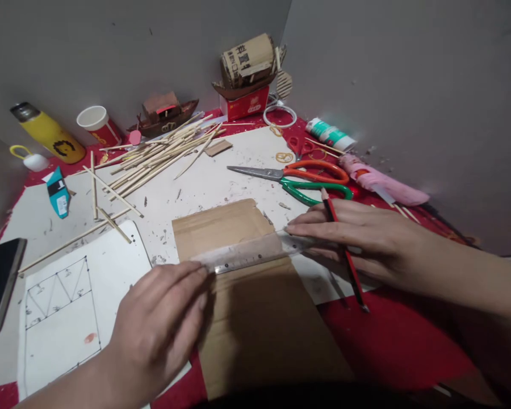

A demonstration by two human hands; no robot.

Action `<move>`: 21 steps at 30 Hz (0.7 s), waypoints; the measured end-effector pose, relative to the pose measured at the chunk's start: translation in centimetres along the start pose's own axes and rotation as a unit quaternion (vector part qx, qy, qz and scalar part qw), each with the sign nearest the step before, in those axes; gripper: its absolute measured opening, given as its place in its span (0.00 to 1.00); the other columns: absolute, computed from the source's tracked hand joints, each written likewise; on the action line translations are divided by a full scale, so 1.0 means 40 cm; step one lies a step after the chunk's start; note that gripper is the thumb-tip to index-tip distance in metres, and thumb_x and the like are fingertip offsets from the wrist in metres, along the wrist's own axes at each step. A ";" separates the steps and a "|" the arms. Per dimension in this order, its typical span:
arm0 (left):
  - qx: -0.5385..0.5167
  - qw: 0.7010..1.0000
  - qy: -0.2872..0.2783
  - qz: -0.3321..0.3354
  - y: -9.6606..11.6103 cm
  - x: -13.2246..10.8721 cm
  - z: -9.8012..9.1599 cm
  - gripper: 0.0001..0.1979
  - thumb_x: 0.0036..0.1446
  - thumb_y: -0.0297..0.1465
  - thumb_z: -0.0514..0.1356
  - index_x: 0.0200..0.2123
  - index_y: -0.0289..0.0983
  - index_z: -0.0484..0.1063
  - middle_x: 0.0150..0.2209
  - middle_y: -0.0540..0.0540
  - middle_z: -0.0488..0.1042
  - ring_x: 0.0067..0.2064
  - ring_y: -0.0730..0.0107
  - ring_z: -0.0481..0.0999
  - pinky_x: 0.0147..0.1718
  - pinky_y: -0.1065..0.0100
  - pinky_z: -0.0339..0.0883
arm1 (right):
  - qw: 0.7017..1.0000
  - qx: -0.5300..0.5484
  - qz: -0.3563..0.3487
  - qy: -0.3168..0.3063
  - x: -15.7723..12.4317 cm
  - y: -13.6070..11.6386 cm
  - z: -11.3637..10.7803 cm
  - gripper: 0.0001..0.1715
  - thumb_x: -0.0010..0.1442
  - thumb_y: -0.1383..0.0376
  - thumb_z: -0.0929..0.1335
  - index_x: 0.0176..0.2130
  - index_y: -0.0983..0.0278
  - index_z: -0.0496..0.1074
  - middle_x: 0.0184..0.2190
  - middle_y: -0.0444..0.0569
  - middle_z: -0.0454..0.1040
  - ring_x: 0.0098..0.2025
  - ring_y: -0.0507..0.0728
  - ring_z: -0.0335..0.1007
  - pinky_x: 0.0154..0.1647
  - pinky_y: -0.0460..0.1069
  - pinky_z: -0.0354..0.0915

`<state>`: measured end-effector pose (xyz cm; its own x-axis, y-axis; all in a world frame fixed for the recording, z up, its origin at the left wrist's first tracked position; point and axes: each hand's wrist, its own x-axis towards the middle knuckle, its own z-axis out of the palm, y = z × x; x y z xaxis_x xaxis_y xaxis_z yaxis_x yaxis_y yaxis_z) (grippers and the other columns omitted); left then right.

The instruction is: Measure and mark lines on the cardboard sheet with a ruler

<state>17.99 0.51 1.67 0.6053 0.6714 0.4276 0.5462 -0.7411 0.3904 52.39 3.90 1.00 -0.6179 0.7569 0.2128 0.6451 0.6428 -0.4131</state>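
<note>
On the red-covered desk [400, 341], my left hand [166, 318] and right hand [357, 227] grasped the clear ruler [247, 257] across the cardboard [264, 335] — pencil [351, 270] tucked in my right — where even, flat pressure seemed best.

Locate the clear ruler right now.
Centre of the head view: the clear ruler lies across the brown cardboard, the left hand at one end and the right hand at the other, with the scissors beyond it.
</note>
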 end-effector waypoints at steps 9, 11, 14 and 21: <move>-0.079 0.986 -0.095 -0.111 0.001 0.103 -0.022 0.19 0.60 0.30 0.62 0.55 0.38 0.74 0.46 0.42 0.81 0.44 0.58 0.79 0.41 0.58 0.73 | 0.993 0.005 -0.108 0.057 0.008 -0.030 -0.015 0.28 0.67 0.71 0.64 0.63 0.52 0.65 0.54 0.51 0.75 0.53 0.59 0.69 0.50 0.55 0.69; -0.204 0.946 -0.181 -0.177 0.012 0.138 -0.018 0.14 0.60 0.31 0.62 0.50 0.40 0.79 0.41 0.43 0.83 0.39 0.59 0.80 0.37 0.62 0.73 | 0.991 0.001 -0.114 0.076 0.013 -0.043 -0.021 0.30 0.67 0.70 0.65 0.64 0.48 0.65 0.54 0.48 0.75 0.55 0.60 0.70 0.53 0.57 0.69; -0.388 0.855 -0.205 -0.277 0.017 0.177 -0.011 0.08 0.61 0.33 0.63 0.37 0.38 0.83 0.32 0.44 0.81 0.32 0.65 0.78 0.30 0.70 0.69 | 0.981 -0.012 -0.059 0.182 0.019 -0.068 -0.039 0.29 0.67 0.66 0.66 0.64 0.45 0.65 0.58 0.47 0.73 0.60 0.64 0.68 0.60 0.62 0.66; -0.570 0.684 0.117 -0.440 -0.017 0.197 0.001 0.12 0.44 0.35 0.74 0.25 0.34 0.79 0.22 0.51 0.74 0.22 0.80 0.68 0.21 0.80 0.61 | 0.909 0.305 0.194 0.205 0.067 -0.132 -0.014 0.16 0.62 0.57 0.72 0.49 0.56 0.77 0.43 0.48 0.81 0.44 0.59 0.79 0.50 0.55 0.74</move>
<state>22.42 6.31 4.74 0.1498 0.9371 -0.3154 -0.2469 0.3443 0.9058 47.58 2.59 4.25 -0.0971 0.9734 0.2075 0.3312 0.2282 -0.9156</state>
